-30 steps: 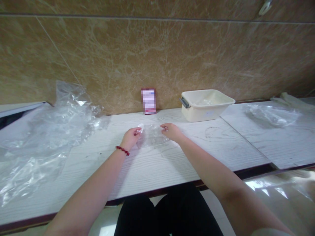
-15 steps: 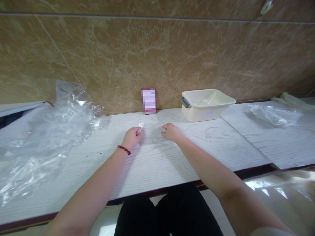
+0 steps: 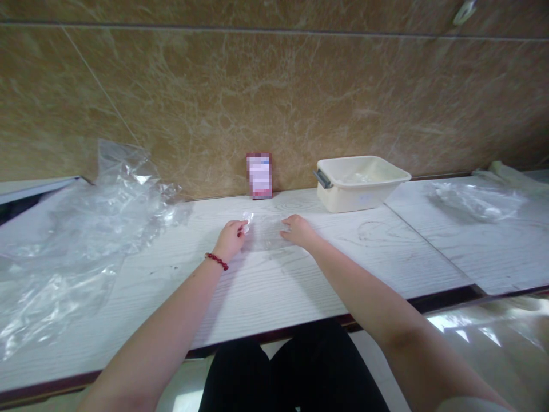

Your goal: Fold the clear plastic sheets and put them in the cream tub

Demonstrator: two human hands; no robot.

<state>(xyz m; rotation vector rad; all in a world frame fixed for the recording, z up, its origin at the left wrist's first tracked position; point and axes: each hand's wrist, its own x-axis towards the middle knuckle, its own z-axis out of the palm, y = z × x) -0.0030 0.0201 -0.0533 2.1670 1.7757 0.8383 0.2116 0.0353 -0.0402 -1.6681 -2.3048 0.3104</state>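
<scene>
A small clear plastic bag (image 3: 265, 234) lies flat on the white wood-grain table (image 3: 274, 286), stretched between my two hands. My left hand (image 3: 230, 238), with a red bead bracelet on its wrist, pinches the bag's left corner with closed fingers. My right hand (image 3: 299, 230) pinches the bag's right edge, fingers pressed together against the table.
A large heap of crumpled clear plastic (image 3: 81, 229) covers the table's left side. A cream plastic tub (image 3: 360, 182) with a grey handle stands at the back right, a small card (image 3: 259, 175) leans on the marble wall, and more clear plastic (image 3: 474, 199) lies far right.
The bag, puffed up a second ago, now lies flatter on the table. Both hands have shifted slightly away from me with it.
</scene>
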